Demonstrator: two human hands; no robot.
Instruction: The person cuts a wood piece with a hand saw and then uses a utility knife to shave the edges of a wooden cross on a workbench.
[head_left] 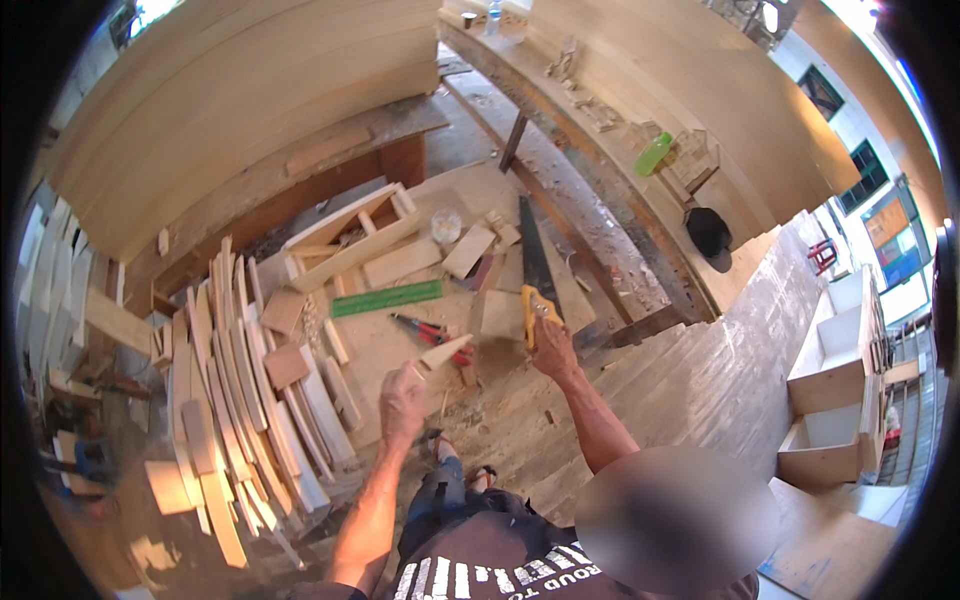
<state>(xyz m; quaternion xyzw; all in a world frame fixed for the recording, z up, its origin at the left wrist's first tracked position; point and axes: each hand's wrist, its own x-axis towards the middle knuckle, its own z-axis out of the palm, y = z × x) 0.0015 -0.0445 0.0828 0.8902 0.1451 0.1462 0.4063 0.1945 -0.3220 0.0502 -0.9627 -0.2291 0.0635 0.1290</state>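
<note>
A green bottle (654, 154) with no readable label lies tilted on the long wooden bench at upper right, a clear plastic bottle (494, 14) stands at the top edge, and a blue-and-orange sign panel (893, 238) hangs on the far right wall.

Dark printed shirt (480, 570), blue jeans (440, 495), sandals (484, 472)

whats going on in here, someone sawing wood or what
A person stands over a wood-strewn work surface in a workshop. The right hand grips the yellow handle of a handsaw, whose blade lies flat on the boards. The left hand holds a small pointed wood offcut by one end. Red-handled pliers and a green ruler lie nearby; curved slats are stacked to the left.
</note>
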